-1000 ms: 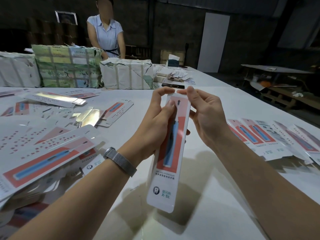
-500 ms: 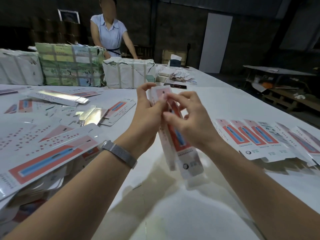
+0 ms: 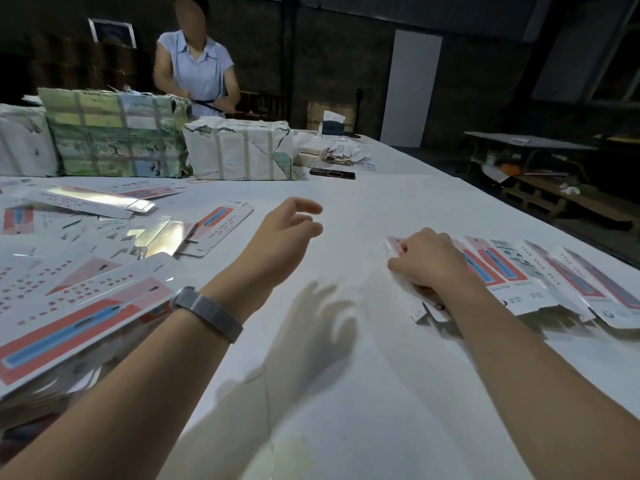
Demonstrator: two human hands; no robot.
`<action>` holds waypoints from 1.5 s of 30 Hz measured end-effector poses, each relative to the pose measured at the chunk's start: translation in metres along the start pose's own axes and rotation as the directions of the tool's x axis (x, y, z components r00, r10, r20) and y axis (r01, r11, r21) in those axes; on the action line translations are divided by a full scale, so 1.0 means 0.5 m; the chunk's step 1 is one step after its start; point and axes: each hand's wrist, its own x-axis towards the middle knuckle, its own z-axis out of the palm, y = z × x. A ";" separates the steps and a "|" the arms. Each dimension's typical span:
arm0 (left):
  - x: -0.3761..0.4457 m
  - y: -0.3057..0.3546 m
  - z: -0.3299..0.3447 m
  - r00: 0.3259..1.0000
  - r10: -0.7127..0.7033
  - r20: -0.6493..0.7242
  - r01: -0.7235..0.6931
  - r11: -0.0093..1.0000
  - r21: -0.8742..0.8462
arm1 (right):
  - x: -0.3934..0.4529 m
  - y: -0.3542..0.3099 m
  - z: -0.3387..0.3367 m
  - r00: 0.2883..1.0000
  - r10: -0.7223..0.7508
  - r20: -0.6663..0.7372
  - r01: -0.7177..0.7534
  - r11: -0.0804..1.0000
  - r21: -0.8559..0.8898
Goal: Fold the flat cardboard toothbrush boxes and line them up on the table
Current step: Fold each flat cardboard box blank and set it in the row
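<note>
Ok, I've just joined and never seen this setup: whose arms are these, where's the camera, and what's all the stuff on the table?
There is no machine here. The single picture comes from a camera on a worker's head, looking down at their own arms. The left hand, with a wristband, hangs open above the white table, holding nothing. The right hand rests on a folded box at the near end of a row of folded boxes. Unfolded flat boxes are piled on the left. Wrapped bundles sit further back, with another person behind them.
</note>
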 end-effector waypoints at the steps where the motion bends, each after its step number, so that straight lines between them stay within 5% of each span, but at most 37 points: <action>1: 0.001 -0.002 -0.001 1.000 -0.003 0.003 0.002 1.000 0.024 | 0.005 0.009 0.002 0.999 0.032 -0.009 -0.032 0.999 -0.042; 5: 0.003 -0.013 -0.007 0.998 -0.012 0.055 0.002 0.983 0.181 | 0.017 0.027 0.006 0.993 0.077 -0.084 -0.086 0.990 -0.113; 8: 0.007 -0.025 -0.028 0.982 -0.064 0.175 -0.026 0.884 0.468 | 0.007 0.011 0.004 0.989 -0.008 -0.149 -0.004 0.997 -0.081; 12: -0.003 -0.032 -0.095 0.958 -0.212 0.192 -0.045 0.552 0.833 | -0.024 -0.061 -0.003 0.951 -0.201 -0.234 0.231 0.967 0.108; 16: -0.052 -0.029 -0.175 0.919 -0.384 -0.092 0.159 0.147 0.976 | -0.074 -0.126 -0.006 0.894 -0.360 -0.267 0.428 0.863 0.268; 18: -0.079 -0.032 -0.190 0.878 -0.443 -0.179 0.219 0.040 0.975 | -0.095 -0.146 -0.006 0.879 -0.408 -0.249 0.474 0.807 0.351; 23: -0.097 -0.065 -0.174 0.955 -0.287 -0.078 0.100 0.063 0.993 | -0.130 -0.182 0.000 0.858 -0.446 -0.253 0.505 0.652 0.565; 30: -0.089 -0.085 -0.175 0.999 -0.032 -0.017 0.019 0.077 0.997 | -0.134 -0.182 0.004 0.876 -0.415 -0.247 0.467 0.597 0.652; 38: -0.093 -0.032 -0.146 0.940 0.300 -0.162 0.146 0.076 0.986 | -0.128 -0.182 0.010 0.878 -0.389 -0.278 0.468 0.581 0.666; 45: -0.092 0.019 -0.075 0.902 0.429 -0.045 -0.013 0.132 0.991 | -0.126 -0.185 0.010 0.871 -0.365 -0.328 0.488 0.563 0.667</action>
